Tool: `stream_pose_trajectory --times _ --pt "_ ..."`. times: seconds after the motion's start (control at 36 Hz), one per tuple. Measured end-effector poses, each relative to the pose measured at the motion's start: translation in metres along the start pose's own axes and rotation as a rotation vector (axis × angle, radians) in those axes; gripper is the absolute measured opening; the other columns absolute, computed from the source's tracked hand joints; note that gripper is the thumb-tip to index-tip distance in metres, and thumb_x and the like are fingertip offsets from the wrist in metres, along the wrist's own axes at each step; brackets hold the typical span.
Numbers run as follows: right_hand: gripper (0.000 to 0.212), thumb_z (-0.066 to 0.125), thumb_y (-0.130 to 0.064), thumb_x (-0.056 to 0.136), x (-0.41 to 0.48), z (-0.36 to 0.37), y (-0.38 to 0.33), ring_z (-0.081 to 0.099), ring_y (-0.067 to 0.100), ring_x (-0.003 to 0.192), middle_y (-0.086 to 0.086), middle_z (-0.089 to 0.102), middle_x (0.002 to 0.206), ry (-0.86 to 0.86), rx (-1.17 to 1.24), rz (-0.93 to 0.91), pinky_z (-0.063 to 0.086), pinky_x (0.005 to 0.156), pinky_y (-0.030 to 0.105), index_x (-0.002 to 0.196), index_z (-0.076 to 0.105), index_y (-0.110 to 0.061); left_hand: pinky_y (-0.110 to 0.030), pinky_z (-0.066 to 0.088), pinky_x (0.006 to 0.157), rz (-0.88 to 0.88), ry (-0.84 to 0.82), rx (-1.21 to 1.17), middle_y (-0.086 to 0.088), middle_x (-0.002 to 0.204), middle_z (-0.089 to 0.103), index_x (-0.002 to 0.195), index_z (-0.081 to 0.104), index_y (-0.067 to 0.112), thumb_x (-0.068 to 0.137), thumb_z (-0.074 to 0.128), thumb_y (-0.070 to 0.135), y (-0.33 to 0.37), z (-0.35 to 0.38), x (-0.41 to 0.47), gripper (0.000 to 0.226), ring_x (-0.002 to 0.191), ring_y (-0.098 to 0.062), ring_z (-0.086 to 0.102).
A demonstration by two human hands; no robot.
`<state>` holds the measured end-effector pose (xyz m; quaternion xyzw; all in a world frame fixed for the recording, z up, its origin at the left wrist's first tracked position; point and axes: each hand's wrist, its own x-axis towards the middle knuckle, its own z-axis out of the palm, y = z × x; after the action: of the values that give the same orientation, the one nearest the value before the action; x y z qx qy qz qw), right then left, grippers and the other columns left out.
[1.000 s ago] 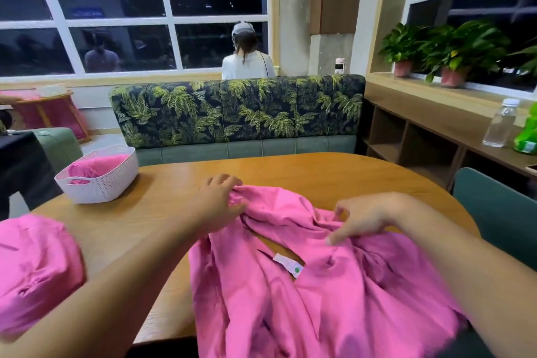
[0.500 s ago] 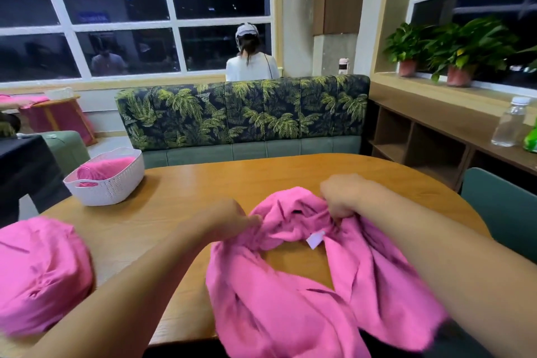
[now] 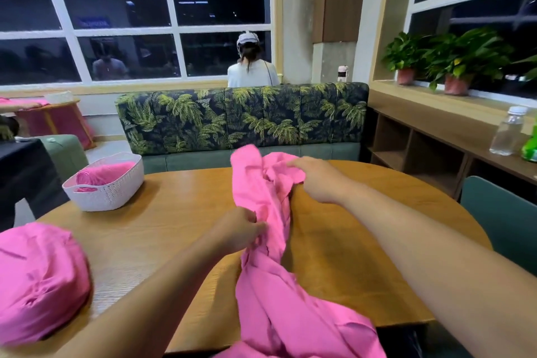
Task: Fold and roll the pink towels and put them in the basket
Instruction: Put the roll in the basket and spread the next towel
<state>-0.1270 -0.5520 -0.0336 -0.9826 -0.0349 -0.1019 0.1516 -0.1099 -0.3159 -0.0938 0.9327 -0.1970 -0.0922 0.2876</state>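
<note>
left hand (image 3: 242, 230) pinching towel (image 3: 263, 296) mid-length | right hand (image 3: 318, 182) gripping its end, right of basket (image 3: 109, 190) | risk: hanging weight dragging towel off tabletop (image 3: 174, 227)

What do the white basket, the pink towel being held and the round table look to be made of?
The white perforated basket looks like matt moulded plastic with a woven-pattern wall. The crumpled pink towel seems thin, soft cloth: it drapes and creases. The round table shows wood grain under a slight sheen, perhaps veneer or laminate.

Both hands (image 3: 279, 209) grip a pink towel (image 3: 270, 285) over the table (image 3: 162, 229).
</note>
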Motion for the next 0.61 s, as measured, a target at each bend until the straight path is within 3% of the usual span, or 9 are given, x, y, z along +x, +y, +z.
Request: stream_pose_trajectory --times 0.06,0.14,0.25,0.36,0.47,0.56,0.61 --pt "0.067 0.042 0.005 0.091 -0.003 0.004 0.006 0.055 0.027 0.133 -0.003 0.049 0.156 -0.024 0.016 0.056 0.049 0.103 0.037 0.147 0.054 -0.029 -0.025 0.038 0.05 -0.026 -0.003 0.014 0.008 0.051 0.058 0.063 0.059 0.017 0.097 0.063 0.033 -0.004 -0.003 0.001 0.038 0.051 -0.01 0.054" --pt "0.065 0.041 0.003 0.091 -0.005 0.009 0.013 0.056 0.028 0.131 -0.002 0.054 0.153 -0.061 -0.006 0.097 0.052 0.101 0.044 0.145 0.056 -0.029 -0.033 0.04 0.059 -0.055 0.017 0.012 0.0 0.062 0.058 0.066 0.062 0.013 0.093 0.061 0.042 -0.007 -0.007 0.002 0.04 0.06 -0.022 0.051" --pt "0.059 0.042 -0.005 0.091 0.001 0.021 0.021 0.056 0.023 0.13 -0.005 0.058 0.149 -0.075 -0.017 0.134 0.052 0.101 0.042 0.141 0.059 -0.031 -0.037 0.049 0.067 -0.044 0.087 0.019 -0.001 0.072 0.067 0.076 0.069 0.01 0.095 0.054 0.055 -0.01 -0.01 0.009 0.051 0.071 -0.025 0.06" --pt "0.05 0.048 -0.011 0.091 0.012 0.038 0.029 0.058 0.021 0.127 -0.004 0.063 0.142 -0.07 0.036 0.185 0.051 0.101 0.036 0.136 0.063 -0.028 -0.035 0.047 0.073 -0.039 0.195 -0.044 0.006 0.078 0.064 0.081 0.062 0.019 0.101 0.055 0.047 -0.015 -0.008 0.027 0.036 0.08 -0.02 0.061" --pt "0.033 0.052 -0.034 0.096 0.026 0.059 0.041 0.062 0.029 0.113 0.004 0.069 0.128 -0.046 0.015 0.281 0.054 0.09 0.039 0.125 0.066 -0.025 -0.036 0.053 0.08 -0.077 0.272 -0.12 0.003 0.101 0.066 0.108 0.061 0.019 0.098 0.057 0.048 -0.025 -0.005 0.051 0.031 0.09 -0.021 0.066" --pt "0.05 0.046 -0.052 0.097 0.039 0.08 0.053 0.063 0.035 0.113 0.008 0.067 0.13 -0.034 0.084 0.376 0.052 0.082 0.041 0.138 0.056 -0.025 -0.032 0.051 0.07 -0.081 0.276 -0.147 0.002 0.121 0.062 0.12 0.058 0.024 0.097 0.058 0.047 -0.034 -0.001 0.072 0.032 0.096 -0.02 0.064" --pt "0.056 0.047 -0.054 0.099 0.05 0.091 0.057 0.062 0.037 0.115 0.009 0.065 0.135 -0.031 0.164 0.433 0.05 0.08 0.04 0.147 0.047 -0.025 -0.031 0.046 0.073 -0.075 0.264 -0.138 0.002 0.125 0.064 0.124 0.058 0.026 0.097 0.058 0.043 -0.037 0.002 0.085 0.031 0.099 -0.02 0.063"
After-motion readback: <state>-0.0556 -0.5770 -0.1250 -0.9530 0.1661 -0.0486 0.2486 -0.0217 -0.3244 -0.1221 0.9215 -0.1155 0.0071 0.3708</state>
